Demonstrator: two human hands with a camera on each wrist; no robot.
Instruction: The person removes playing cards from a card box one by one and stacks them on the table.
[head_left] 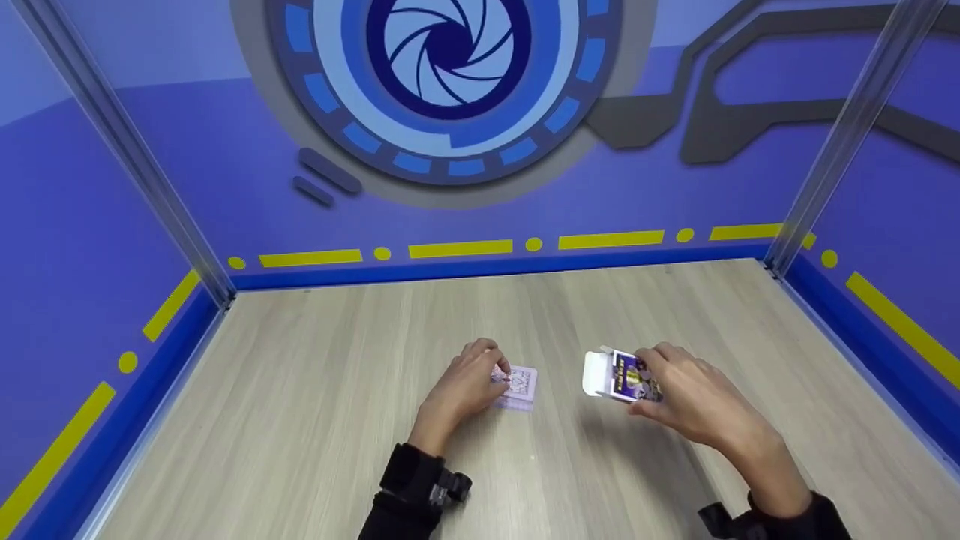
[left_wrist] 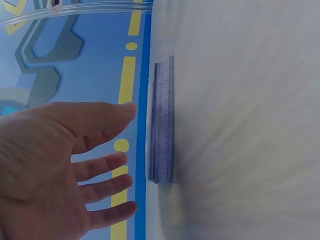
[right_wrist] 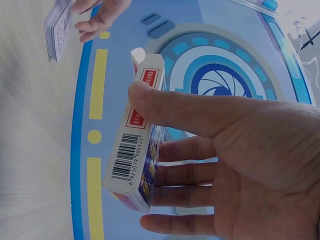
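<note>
Two hands work on our wooden bench (head_left: 315,420), which has blue walls (head_left: 112,225) with yellow stripes around it. That bench is the biggest thing, so we start there. Next come our hands. Our right hand (head_left: 694,401) holds a card box (head_left: 626,377) just above the bench. From the right wrist view, the thumb (right_wrist: 165,107) presses on the box's edge and the fingers (right_wrist: 175,175) curl around the other side, so the grip is tight. The white flap (head_left: 596,373) of the box is open. Our left hand (head_left: 465,386) is at the stack of cards (head_left: 519,388), which lies flat on the bench near the middle. From the left wrist view, its fingers (left_wrist: 107,167) are spread and nearly straight, just beside the cards (left_wrist: 162,125), and they hold nothing.
</note>
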